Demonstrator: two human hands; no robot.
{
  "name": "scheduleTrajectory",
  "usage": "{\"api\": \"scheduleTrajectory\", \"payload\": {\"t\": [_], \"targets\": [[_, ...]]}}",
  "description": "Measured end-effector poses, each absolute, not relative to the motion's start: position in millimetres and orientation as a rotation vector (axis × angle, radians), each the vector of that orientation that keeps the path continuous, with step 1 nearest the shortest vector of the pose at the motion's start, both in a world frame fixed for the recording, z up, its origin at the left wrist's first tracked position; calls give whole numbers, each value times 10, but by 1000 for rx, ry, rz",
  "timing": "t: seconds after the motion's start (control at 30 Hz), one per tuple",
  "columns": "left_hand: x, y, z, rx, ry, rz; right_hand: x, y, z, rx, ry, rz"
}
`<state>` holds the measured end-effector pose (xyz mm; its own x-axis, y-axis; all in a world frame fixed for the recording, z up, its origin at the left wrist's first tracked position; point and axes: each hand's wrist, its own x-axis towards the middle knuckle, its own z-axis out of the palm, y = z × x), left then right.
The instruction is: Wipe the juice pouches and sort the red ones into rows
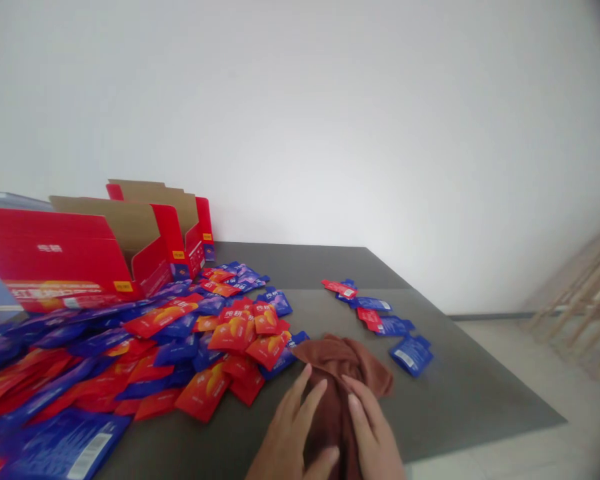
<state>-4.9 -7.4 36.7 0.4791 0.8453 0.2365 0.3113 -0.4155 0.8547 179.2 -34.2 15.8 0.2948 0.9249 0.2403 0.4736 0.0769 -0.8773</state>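
A bunched brown cloth (pixel 341 357) lies on the dark table between my two hands. My left hand (pixel 293 430) rests on its left side, fingers stretched out and apart, the thumb over the near part. On the other side my right hand (pixel 373 433) is closed on the cloth, its fingers pressed together along a fold; the thumb is hidden. Just left of the cloth are red sachets (pixel 269 348) and blue sachets (pixel 275 301), part of a large mixed heap. A single blue sachet (pixel 411 355) lies to the right of the cloth.
Two open red cardboard boxes, a near one (pixel 60 257) and a far one (pixel 193 230), stand behind the heap at the left. Several more sachets (pixel 371 304) form a loose row right of centre. The table's (pixel 473 390) right edge drops to a pale floor; a white wall (pixel 330 120) rises behind.
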Motion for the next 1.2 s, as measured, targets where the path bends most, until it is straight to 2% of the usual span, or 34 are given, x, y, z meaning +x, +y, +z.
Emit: {"api": "scheduleTrajectory", "payload": {"t": [0.1,0.23,0.3,0.53,0.73,0.83,0.9,0.97,1.07,1.2], "targets": [[157,-34,246,2219,984,667,1848,-339,199,-1569,-1454,494],[289,-66,147,2476,1118,520,2460,-154,235,-2034,-1597,-260],[272,-84,141,2536,1111,531,2804,-25,268,-2174,-1623,-388],[276,-87,231,2530,1126,549,3179,144,324,-2363,-1664,-370],[549,-85,369,2403,1252,658,3051,-226,648,-2456,-1377,-381],[515,-81,512,2270,1271,956,2859,-521,931,-2159,-1215,-51],[396,-68,682,2069,1181,1171,2662,-683,1125,-1803,-1151,459],[247,-36,890,1819,1065,1218,2437,-770,1290,-1533,-1111,956],[57,5,1130,1485,801,897,2134,-749,1425,-1342,-1042,1411],[-84,-67,1045,996,308,394,1922,-573,1392,-1317,-1028,1524]]}}
